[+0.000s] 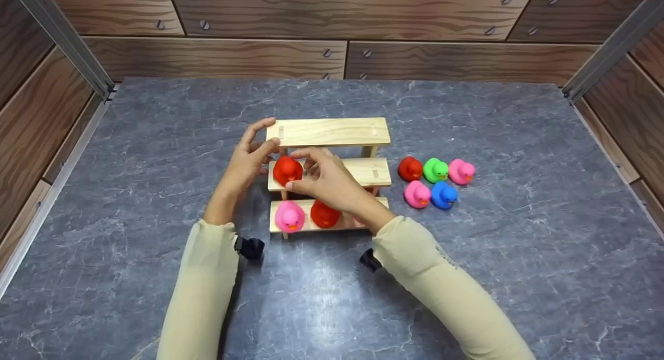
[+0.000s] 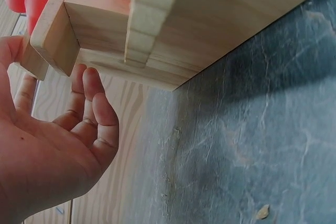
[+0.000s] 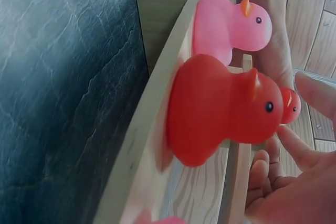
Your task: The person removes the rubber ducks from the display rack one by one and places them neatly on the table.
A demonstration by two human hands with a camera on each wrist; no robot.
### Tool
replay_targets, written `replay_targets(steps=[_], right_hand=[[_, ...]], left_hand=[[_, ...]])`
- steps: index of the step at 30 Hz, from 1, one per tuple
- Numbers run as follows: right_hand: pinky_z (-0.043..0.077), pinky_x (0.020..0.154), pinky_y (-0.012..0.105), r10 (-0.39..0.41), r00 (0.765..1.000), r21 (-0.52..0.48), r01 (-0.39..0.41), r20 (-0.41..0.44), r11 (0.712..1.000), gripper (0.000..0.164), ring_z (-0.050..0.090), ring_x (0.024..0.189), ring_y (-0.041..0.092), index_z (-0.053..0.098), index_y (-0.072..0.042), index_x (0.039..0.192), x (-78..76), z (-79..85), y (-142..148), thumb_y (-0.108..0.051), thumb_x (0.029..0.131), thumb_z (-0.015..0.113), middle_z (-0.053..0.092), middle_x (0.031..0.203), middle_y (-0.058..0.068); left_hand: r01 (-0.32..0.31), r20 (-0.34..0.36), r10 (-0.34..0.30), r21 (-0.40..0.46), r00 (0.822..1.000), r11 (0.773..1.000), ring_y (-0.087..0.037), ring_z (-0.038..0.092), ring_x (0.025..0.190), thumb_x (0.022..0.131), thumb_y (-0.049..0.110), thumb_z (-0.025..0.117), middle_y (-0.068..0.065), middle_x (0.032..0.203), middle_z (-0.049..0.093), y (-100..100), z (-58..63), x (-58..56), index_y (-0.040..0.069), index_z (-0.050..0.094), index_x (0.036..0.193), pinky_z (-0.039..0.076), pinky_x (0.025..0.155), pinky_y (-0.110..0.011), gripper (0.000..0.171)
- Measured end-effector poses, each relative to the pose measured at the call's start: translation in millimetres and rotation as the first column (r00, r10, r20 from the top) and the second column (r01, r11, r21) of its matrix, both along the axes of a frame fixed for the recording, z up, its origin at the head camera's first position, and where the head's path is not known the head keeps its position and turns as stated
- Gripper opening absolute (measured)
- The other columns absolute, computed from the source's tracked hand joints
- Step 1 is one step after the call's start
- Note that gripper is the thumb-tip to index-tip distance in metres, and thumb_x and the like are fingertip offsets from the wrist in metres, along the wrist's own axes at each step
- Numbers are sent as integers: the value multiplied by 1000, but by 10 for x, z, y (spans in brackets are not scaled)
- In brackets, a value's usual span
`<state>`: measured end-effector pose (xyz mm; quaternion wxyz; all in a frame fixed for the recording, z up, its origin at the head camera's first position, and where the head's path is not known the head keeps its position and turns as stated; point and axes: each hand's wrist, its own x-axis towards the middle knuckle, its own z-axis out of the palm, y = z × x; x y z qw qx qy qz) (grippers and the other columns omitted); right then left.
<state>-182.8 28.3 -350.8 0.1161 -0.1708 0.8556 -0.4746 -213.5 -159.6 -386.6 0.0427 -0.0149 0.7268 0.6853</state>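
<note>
A three-tier wooden step shelf [image 1: 332, 132] stands on the table. My left hand [image 1: 246, 160] pinches the left end of its top board between thumb and index finger; the other fingers curl beneath, near the shelf's side in the left wrist view. On the middle board's left end sits a red rubber duck [image 1: 287, 170], with my right hand's [image 1: 329, 181] thumb and index finger around its body. The lower board carries a pink duck [image 1: 289, 216] at left, a red duck [image 3: 210, 108] in the middle, and another pink duck mostly hidden under my right wrist.
Right of the shelf several more ducks stand on the marbled table: a red one [image 1: 410, 168], a green one [image 1: 436, 170], a blue one [image 1: 444, 195] and two pink ones [image 1: 461, 171]. Wood-patterned walls [image 1: 259, 59] enclose the table at the back and sides.
</note>
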Motion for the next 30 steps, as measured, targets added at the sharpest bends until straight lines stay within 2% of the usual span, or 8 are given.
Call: replay_targets(steps=[5, 9, 18, 25, 30], right_hand=[[36, 80, 31, -15, 1000, 88, 17, -27, 996, 55, 45, 94, 20, 59, -14, 129, 7, -9, -47, -28, 80, 79, 55, 100, 9], [35, 81, 31, -17, 999, 111, 20, -35, 994, 53, 45, 92, 20, 60, -13, 128, 16, -12, -70, -29, 81, 78, 56, 101, 11], [40, 83, 34, -28, 999, 78, 30, -35, 996, 41, 51, 90, 19, 61, -13, 121, 52, -25, -62, -23, 84, 74, 57, 97, 8], [44, 78, 27, -25, 999, 12, 26, -30, 1000, 38, 56, 83, 16, 62, -10, 118, 76, -1, 3, -18, 84, 75, 56, 96, 6], [44, 75, 24, -41, 999, -16, 40, -29, 999, 38, 54, 79, 14, 62, -8, 117, 71, 19, 99, -17, 83, 75, 56, 93, 4]], left_hand=[[1, -8, -2, -22, 1000, 1000, -14, 55, 77, 96, 26, 57, -1, 94, 61, 1, 6, -5, 24, 42, 142, 45, 62, -26, 48], [-2, -16, 2, -26, 1000, 1000, -12, 56, 74, 97, 24, 56, -1, 93, 61, -4, 6, -2, 23, 43, 142, 46, 62, -26, 47], [10, -15, -10, 0, 1000, 1000, -11, 58, 75, 98, 23, 55, 1, 88, 62, -13, -1, 1, 23, 42, 143, 46, 59, -24, 47], [1, -23, -2, -36, 1000, 999, -11, 59, 72, 97, 25, 56, -3, 92, 61, -9, 1, 6, 23, 43, 142, 47, 61, -26, 47], [-1, -13, 1, -43, 1000, 999, -14, 56, 74, 96, 26, 57, -4, 94, 60, -11, 1, 2, 24, 43, 142, 48, 62, -27, 48]])
